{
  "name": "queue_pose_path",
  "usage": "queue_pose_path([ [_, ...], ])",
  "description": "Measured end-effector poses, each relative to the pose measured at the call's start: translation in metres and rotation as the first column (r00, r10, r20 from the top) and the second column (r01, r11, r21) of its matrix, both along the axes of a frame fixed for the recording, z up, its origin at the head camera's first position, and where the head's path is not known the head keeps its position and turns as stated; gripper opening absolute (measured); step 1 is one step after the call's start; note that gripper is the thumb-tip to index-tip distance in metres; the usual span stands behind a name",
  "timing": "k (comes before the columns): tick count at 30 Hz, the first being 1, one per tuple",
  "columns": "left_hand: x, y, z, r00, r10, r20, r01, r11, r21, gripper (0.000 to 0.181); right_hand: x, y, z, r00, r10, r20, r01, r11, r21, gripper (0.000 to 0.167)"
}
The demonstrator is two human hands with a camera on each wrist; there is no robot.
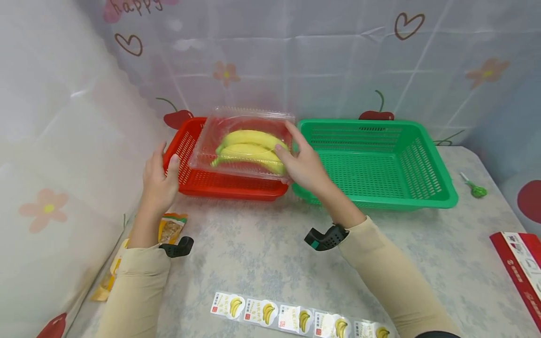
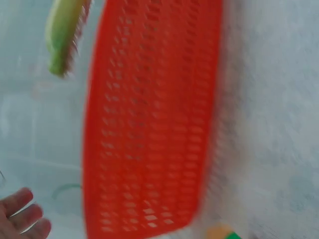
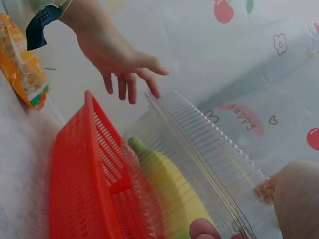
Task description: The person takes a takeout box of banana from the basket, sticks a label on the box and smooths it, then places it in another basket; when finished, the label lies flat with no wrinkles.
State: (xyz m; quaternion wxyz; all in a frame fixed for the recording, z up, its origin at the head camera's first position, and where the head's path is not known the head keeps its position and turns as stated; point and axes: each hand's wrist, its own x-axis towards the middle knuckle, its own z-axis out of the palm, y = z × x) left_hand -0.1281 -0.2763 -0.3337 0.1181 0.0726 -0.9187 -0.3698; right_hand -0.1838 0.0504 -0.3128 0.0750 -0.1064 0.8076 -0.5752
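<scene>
My right hand (image 1: 306, 164) grips the right end of a clear plastic clamshell box (image 1: 203, 157), its thumb on the front side. Through the plastic, yellow bananas (image 1: 253, 141) with green tips show. The box is over the red basket (image 1: 228, 188), covering much of its opening; the right wrist view has the box (image 3: 199, 144) tilted. My left hand (image 1: 160, 183) is by the basket's left end, fingers spread and holding nothing. In the right wrist view that hand (image 3: 119, 64) is apart from the basket, its fingertips near the box's far corner.
A green basket (image 1: 359, 176) stands right of the red one, with a green lollipop (image 1: 477, 190) beyond it. At the right edge lies a red-and-white box (image 1: 520, 272). Banana stickers (image 1: 266, 313) line the front. A snack bag (image 1: 171, 227) is partly behind my left arm.
</scene>
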Motion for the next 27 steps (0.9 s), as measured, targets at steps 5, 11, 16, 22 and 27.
queue_pose_path([
  [5,0.006,0.027,0.019,0.988,-0.147,-0.045,0.147,0.989,-0.012,0.07,0.009,0.01,0.002,1.0,0.01,-0.009,-0.01,1.0,-0.003,0.062],
  [11,0.013,0.045,0.032,0.961,-0.278,-0.005,0.278,0.96,0.038,0.072,0.023,0.021,0.006,0.999,0.033,-0.014,-0.034,0.999,-0.026,0.063],
  [16,0.021,0.054,0.037,0.94,-0.34,0.024,0.337,0.937,0.09,0.076,0.036,0.032,0.008,0.998,0.058,-0.031,-0.058,0.998,0.001,0.063],
  [22,0.034,0.062,0.039,0.93,-0.367,0.03,0.359,0.921,0.152,0.077,0.052,0.042,0.01,0.996,0.076,-0.036,-0.075,0.996,0.038,0.065],
  [27,0.045,0.066,0.038,0.915,-0.403,0.014,0.393,0.898,0.197,0.078,0.066,0.051,0.01,0.996,0.087,-0.033,-0.086,0.996,0.023,0.065],
])
